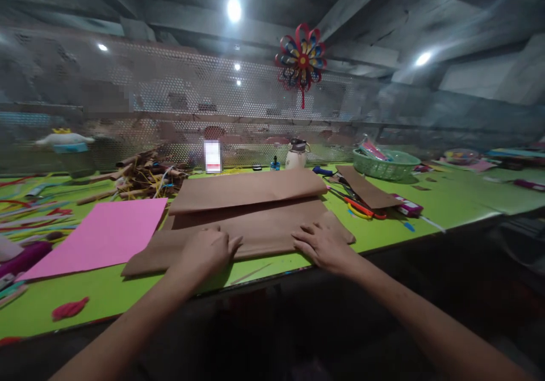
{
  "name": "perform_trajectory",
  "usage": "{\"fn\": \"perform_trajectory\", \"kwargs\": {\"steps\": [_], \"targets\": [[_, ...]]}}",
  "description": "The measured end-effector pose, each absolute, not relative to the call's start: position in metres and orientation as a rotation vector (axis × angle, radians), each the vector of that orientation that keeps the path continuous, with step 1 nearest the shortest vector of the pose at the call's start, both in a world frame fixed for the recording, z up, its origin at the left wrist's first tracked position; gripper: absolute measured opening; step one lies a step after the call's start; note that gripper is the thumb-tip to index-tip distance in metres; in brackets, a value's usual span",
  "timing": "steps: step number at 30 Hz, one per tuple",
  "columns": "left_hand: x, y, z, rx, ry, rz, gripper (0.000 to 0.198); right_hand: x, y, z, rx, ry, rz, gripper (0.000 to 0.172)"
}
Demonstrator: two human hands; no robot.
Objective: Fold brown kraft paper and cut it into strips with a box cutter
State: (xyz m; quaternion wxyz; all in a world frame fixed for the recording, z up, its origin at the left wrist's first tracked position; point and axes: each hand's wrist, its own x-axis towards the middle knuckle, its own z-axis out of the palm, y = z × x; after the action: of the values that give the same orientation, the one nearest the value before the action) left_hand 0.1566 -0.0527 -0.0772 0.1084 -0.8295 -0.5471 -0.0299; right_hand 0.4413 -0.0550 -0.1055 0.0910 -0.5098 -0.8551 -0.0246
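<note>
A wide sheet of brown kraft paper [264, 219] lies folded on the green table, its upper flap [251, 191] raised a little above the lower layer. My left hand [208, 249] presses on the near part of the paper, its thumb out to the side and its other fingers bent and partly hidden. On the right part of the near fold rests my right hand [326, 248], palm down with fingers spread. Pink paper [106, 233] lies to the left of the brown sheet.
Scissors [361, 208], a brown paper piece [368, 187] and a purple glue gun [409, 206] lie at the right, before a green basket [385, 163]. A twig pile [149, 176], phone [212, 156] and pale jug [297, 155] stand behind. The table's front edge [259, 276] runs close below my hands.
</note>
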Motion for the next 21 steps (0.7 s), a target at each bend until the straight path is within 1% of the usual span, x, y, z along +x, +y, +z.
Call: {"fn": "perform_trajectory", "kwargs": {"steps": [2,4,10,15,18,21], "targets": [[0.166,-0.048,-0.079,-2.342,-1.656,-0.038,0.055,0.442,-0.054,-0.106,-1.517,-2.524,-0.08,0.045],[0.174,-0.044,-0.081,-2.316,-1.613,-0.066,0.054,0.444,-0.054,-0.104,-1.502,-2.523,-0.06,0.047],[0.181,-0.039,-0.089,-2.415,-1.619,-0.106,0.036,0.454,-0.051,-0.105,-1.474,-2.464,0.019,0.052],[0.174,-0.03,-0.103,-2.531,-1.658,-0.072,0.047,0.475,-0.042,-0.12,-1.552,-2.357,0.018,0.048],[0.173,-0.026,-0.11,-2.517,-1.744,-0.075,0.045,0.49,-0.039,-0.126,-1.536,-2.379,-0.029,0.048],[0.173,-0.025,-0.114,-2.508,-1.797,-0.096,0.045,0.502,-0.039,-0.126,-1.552,-2.431,-0.012,0.053]]}}
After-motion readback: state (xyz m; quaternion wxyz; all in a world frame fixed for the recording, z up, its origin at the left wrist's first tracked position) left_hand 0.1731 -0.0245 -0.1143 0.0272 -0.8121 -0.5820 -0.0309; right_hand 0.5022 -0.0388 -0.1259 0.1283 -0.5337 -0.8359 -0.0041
